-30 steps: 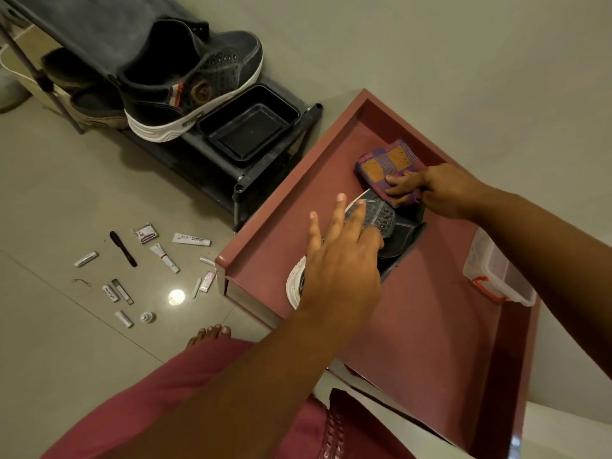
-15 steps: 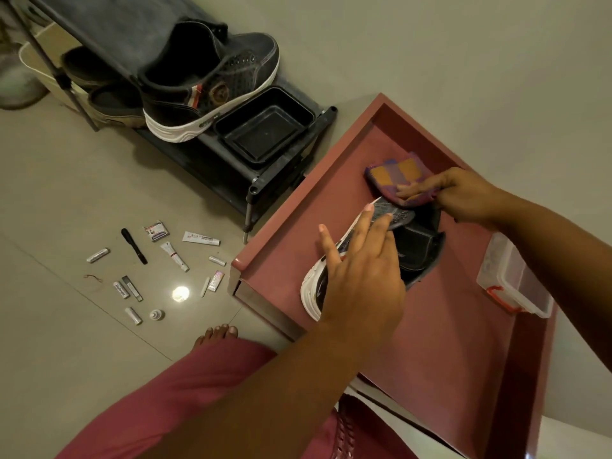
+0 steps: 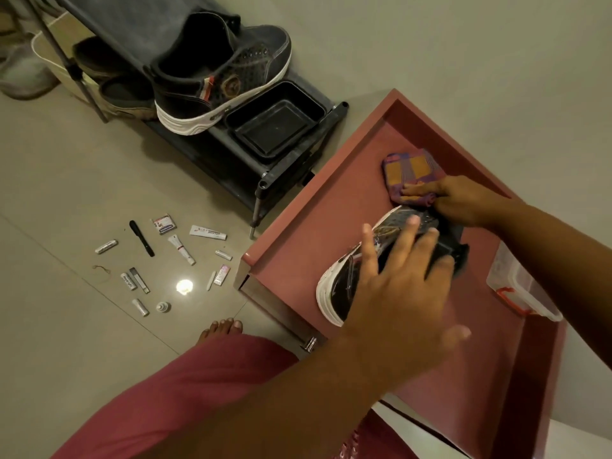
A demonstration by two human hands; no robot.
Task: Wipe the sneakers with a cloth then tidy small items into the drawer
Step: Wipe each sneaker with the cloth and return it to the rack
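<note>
- Nearest the camera, the left hand (image 3: 397,286) hangs over the sneaker (image 3: 351,276) with fingers spread and straight. It's blurry, so can't tell if the palm actually touches the shoe, and it isn't gripping anything.
- The sneaker lies on the red cabinet top (image 3: 314,226), close to its near-left edge. Its long axis runs diagonally, one white-soled end at the near edge, the other end toward the cloth.
- Just past the shoe's far end, the right hand (image 3: 457,203) presses the checked cloth (image 3: 410,173) flat with straight fingers, near the far corner. So the cloth hand is the closer one to that far end, and the wipe would probably run back along the shoe's length.
- A clear plastic box (image 3: 516,286) sits by the right edge.
- Down on the floor, well apart to the left, the small items (image 3: 165,260) lie scattered, not tidied yet.
- Farthest off, the second sneaker (image 3: 218,74) rests on the shoe rack (image 3: 288,167) beside a black tray (image 3: 275,120).
</note>
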